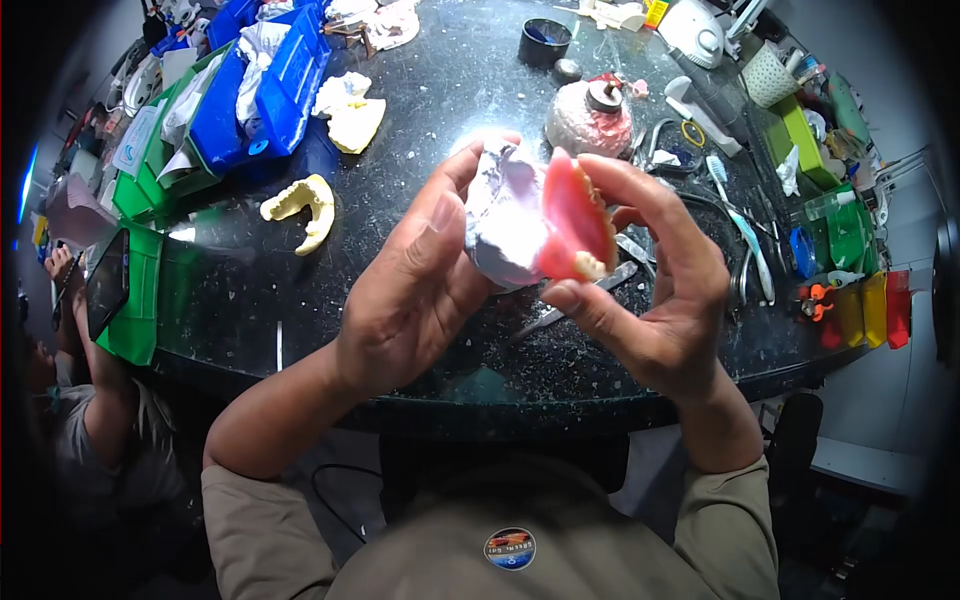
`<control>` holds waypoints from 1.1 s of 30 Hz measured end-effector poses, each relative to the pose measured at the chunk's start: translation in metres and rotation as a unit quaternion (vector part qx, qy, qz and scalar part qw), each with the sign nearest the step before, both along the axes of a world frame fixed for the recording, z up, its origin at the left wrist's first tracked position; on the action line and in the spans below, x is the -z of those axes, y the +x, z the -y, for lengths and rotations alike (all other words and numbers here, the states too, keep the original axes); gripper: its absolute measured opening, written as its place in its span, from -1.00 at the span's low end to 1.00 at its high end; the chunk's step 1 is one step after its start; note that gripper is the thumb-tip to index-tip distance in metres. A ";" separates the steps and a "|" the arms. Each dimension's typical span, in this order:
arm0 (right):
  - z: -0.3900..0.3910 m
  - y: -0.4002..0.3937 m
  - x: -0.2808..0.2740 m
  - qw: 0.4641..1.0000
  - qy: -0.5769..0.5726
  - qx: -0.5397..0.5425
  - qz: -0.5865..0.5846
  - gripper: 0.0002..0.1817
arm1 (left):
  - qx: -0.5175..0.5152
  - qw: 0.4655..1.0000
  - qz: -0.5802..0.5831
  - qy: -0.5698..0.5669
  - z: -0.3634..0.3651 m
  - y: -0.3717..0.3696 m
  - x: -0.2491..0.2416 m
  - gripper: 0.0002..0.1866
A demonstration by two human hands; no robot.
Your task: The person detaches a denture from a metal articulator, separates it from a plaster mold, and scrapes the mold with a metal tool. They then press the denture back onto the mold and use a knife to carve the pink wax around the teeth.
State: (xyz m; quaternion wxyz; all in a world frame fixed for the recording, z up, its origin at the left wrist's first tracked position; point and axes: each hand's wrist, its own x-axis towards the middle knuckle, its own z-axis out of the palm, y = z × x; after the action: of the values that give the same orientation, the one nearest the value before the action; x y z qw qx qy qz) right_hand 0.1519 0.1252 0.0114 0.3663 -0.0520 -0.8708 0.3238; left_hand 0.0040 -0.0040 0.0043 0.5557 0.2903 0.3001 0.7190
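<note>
My left hand [415, 265] is closed round a white plaster dental cast [503, 215], its thumb along the near side. Bright light washes out part of the cast's surface. In my right hand [655, 285] is a pink denture [575, 220] with pale teeth along its edge, pinched between thumb and fingers. The denture is tilted on its side, and its left edge overlaps the cast in this view. Both are held above the dark worktop [430, 120]. Left of my hands lies a yellowish horseshoe-shaped dental model [315, 212].
Blue bins [285, 85] and green bins [140, 300] line the left side. Beyond my hands sits a pink-and-white lump with a metal knob [590, 118], near a black cup [545, 42]. A toothbrush [740, 225] lies at right. Another person's arm [95, 370] is at far left.
</note>
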 end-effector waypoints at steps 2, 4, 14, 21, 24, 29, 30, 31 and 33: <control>0.001 0.000 0.003 1.000 0.002 -0.002 0.004 -0.28 | 0.003 0.999 -0.028 -0.017 0.000 0.002 0.000 -0.29; 0.002 -0.001 0.003 1.000 0.017 -0.007 0.003 -0.28 | 0.011 0.999 -0.047 -0.008 -0.001 0.003 0.001 -0.26; 0.003 0.000 0.000 0.999 0.009 -0.033 0.003 -0.30 | 0.015 0.994 -0.102 0.035 -0.001 0.003 0.006 -0.28; -0.002 0.000 0.006 0.999 0.007 -0.051 -0.016 -0.30 | 0.013 0.993 -0.099 0.068 -0.002 0.002 0.009 -0.29; -0.001 0.001 0.005 0.999 0.001 -0.042 -0.003 -0.29 | 0.013 0.989 -0.123 0.074 -0.002 0.001 0.009 -0.29; -0.002 0.003 0.004 0.999 0.000 -0.048 0.016 -0.29 | 0.017 0.984 -0.152 0.090 -0.003 0.000 0.013 -0.31; -0.003 0.004 0.003 0.999 0.004 -0.049 0.023 -0.30 | 0.016 0.985 -0.150 0.088 -0.003 0.001 0.014 -0.30; -0.004 0.005 0.003 0.998 0.007 -0.049 0.029 -0.31 | 0.016 0.985 -0.149 0.087 -0.003 0.001 0.015 -0.30; -0.006 0.007 0.005 0.997 0.013 -0.051 0.053 -0.27 | 0.019 0.989 -0.129 0.071 -0.004 0.003 0.018 -0.29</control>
State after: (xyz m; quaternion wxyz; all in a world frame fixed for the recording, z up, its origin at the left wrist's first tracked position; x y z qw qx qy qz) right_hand 0.1589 0.1313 0.0068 0.3029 -0.0195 -0.8948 0.3275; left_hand 0.0071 -0.0003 -0.0137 0.5038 0.4255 0.3118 0.6840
